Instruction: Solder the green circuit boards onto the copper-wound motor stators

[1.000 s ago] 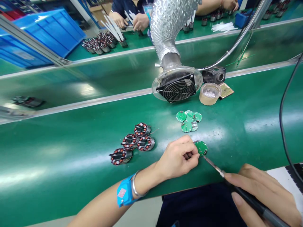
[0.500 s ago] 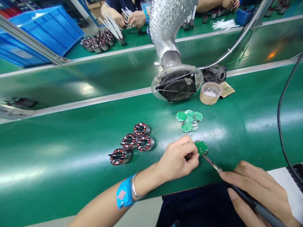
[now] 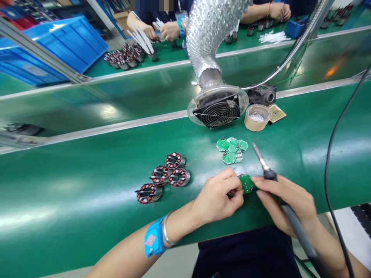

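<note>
Touching left fingers (image 3: 235,183); round green board (image 3: 247,184)

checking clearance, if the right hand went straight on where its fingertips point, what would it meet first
Probably the green circuit board at the left hand; the right hand looks close to its edge, though depth is unclear.

– From mid-view, ten o'clock?
– Blue bin (image 3: 78,46).
– One and two?
– Crinkle-patterned silver duct (image 3: 208,34); black grille (image 3: 222,114) with paler concentric rings.
– Four?
– Green board (image 3: 247,184) flecked white, black-and-grey iron (image 3: 292,223).
– Seven?
– Red, white and black coils (image 3: 162,175); blue strap (image 3: 155,237) with a pink diamond.
– And the bench (image 3: 87,200)?
– Green.
</note>
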### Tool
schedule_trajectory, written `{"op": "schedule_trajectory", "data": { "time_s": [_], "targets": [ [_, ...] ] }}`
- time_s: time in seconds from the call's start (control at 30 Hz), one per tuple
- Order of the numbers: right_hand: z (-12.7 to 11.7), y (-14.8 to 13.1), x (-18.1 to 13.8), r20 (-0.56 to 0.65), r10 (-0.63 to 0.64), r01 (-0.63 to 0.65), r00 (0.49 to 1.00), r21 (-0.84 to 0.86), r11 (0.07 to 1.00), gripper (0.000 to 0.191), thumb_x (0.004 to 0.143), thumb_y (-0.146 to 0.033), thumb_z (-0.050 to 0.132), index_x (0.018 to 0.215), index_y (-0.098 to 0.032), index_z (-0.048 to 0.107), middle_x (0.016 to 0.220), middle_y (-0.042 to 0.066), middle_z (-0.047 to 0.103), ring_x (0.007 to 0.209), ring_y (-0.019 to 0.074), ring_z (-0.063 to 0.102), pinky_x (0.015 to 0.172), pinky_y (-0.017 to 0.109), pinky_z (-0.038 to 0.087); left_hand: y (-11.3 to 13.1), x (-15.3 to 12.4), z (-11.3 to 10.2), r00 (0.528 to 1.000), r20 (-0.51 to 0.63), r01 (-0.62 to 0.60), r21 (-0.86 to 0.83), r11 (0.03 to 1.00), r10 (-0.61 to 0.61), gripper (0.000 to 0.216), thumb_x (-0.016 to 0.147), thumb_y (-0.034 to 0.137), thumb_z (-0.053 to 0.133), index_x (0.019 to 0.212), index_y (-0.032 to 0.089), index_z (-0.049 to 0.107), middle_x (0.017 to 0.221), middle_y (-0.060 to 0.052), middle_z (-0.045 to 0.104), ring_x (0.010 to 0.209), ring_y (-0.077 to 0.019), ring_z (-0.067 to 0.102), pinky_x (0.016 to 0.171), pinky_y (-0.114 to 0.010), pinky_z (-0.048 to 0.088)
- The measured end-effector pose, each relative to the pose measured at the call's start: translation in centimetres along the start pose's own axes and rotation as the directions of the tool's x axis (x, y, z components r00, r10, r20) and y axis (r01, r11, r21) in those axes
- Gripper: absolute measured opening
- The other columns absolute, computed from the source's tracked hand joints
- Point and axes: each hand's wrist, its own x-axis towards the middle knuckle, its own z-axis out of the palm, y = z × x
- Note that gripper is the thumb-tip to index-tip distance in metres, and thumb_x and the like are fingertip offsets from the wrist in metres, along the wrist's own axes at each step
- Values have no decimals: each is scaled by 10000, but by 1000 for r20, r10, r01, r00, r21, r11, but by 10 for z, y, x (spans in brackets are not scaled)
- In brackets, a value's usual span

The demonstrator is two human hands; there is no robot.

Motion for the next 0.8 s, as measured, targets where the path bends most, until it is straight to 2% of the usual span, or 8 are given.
{"op": "schedule_trajectory", "data": {
  "time_s": [0.1, 0.23, 0.3, 0.37, 0.5, 0.63, 0.7, 0.8],
  "targets": [
    [14, 7, 6, 81, -19, 12, 997, 89, 996, 276, 837, -68, 583, 1078, -202, 597, 1104, 92, 702, 1029, 208, 667, 879, 356, 559, -3, 1, -10, 1000, 21, 8, -51, 999, -7, 79, 793, 101, 573, 740, 147, 612, 731, -18, 555, 629, -104, 523, 575, -204, 441],
    [19, 10, 6, 110, -6, -6, 994, 112, 994, 311, 829, -43, 573, 1093, -207, 583, 1131, 96, 691, 1008, 192, 667, 852, 331, 559, -17, 0, -29, 985, 138, -87, -113, 990, 102, 220, 878, 108, 534, 1059, 153, 651, 883, -62, 643, 786, -133, 606, 729, -237, 509],
    [18, 11, 5, 113, -8, -3, 994, 103, 995, 330, 827, -45, 579, 1112, -210, 575, 1137, 95, 687, 1021, 195, 660, 862, 339, 555, -24, -2, -33, 968, 179, -161, -107, 981, 178, 205, 881, 150, 589, 1065, 171, 678, 912, -66, 650, 810, -138, 615, 747, -236, 510],
    [17, 12, 4, 107, -15, 4, 994, 102, 995, 333, 825, -44, 581, 1115, -208, 571, 1134, 95, 685, 1018, 191, 657, 858, 335, 555, -27, -3, -30, 964, 192, -158, -135, 978, 183, 144, 861, 205, 654, 986, 185, 723, 884, -54, 639, 750, -121, 608, 695, -214, 499],
    [17, 14, 6, 112, -10, -1, 994, 104, 995, 337, 821, -47, 574, 1114, -214, 564, 1106, 82, 690, 962, 181, 658, 814, 328, 558, -23, 5, -15, 985, 170, 90, -330, 940, -35, 69, 800, 230, 726, 820, 169, 752, 770, -16, 584, 656, -94, 548, 612, -203, 452],
    [16, 14, 9, 133, 14, -31, 991, 128, 991, 384, 801, -56, 581, 1146, -223, 555, 1131, 76, 673, 1043, 203, 625, 872, 372, 543, -18, 20, -7, 908, 270, 417, -488, 767, -322, 227, 690, 306, 798, 646, 125, 670, 645, 31, 504, 535, -63, 424, 495, -193, 357],
    [15, 12, 12, 102, 20, -35, 995, 145, 989, 408, 786, -51, 582, 1153, -225, 553, 1143, 75, 664, 1095, 217, 598, 916, 403, 524, -16, 25, -7, 878, 305, 477, -477, 738, -369, 267, 667, 309, 801, 596, 121, 624, 621, 40, 489, 524, -57, 405, 484, -191, 332],
    [14, 10, 18, 57, -14, 6, 998, 140, 990, 396, 795, -47, 553, 1146, -232, 559, 1034, 54, 681, 988, 205, 618, 863, 399, 525, -15, 29, -11, 869, 298, 493, -453, 743, -395, 260, 663, 281, 785, 573, 120, 601, 616, 47, 473, 515, -50, 394, 470, -185, 306]
  ]
}}
